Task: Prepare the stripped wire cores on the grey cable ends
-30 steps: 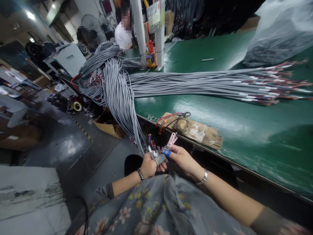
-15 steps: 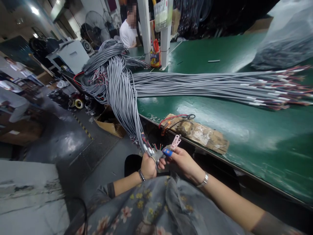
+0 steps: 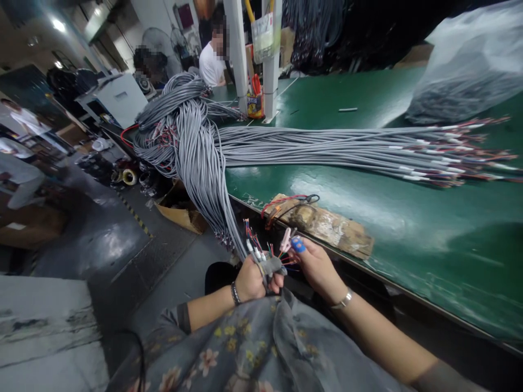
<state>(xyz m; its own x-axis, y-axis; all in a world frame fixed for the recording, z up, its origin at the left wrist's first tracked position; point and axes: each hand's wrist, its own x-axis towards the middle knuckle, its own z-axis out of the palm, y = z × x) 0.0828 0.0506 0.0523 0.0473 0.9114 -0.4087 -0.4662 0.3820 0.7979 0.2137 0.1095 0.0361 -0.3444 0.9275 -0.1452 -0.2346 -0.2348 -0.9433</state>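
Observation:
My left hand [image 3: 250, 280] is closed around the end of a grey cable [image 3: 229, 228] that hangs off the green table; its coloured wire ends [image 3: 261, 250] stick up above my fist. My right hand [image 3: 316, 267], with a blue tape wrap on one fingertip, pinches a small pink tool [image 3: 286, 239] right beside those wire ends. Both hands hover over my lap, just below the table's front edge.
A thick bundle of grey cables [image 3: 327, 144] lies across the green table [image 3: 408, 218] and drapes over its left edge. A worn cardboard pad [image 3: 327, 224] with red and black wires sits at the front edge. A plastic bag [image 3: 466, 65] is far right. A person in white [image 3: 212, 62] stands beyond.
My right hand has drawn slightly right and the pink tool now sits lower, close against the wire ends. The wire ends in my left fist have fanned out a little.

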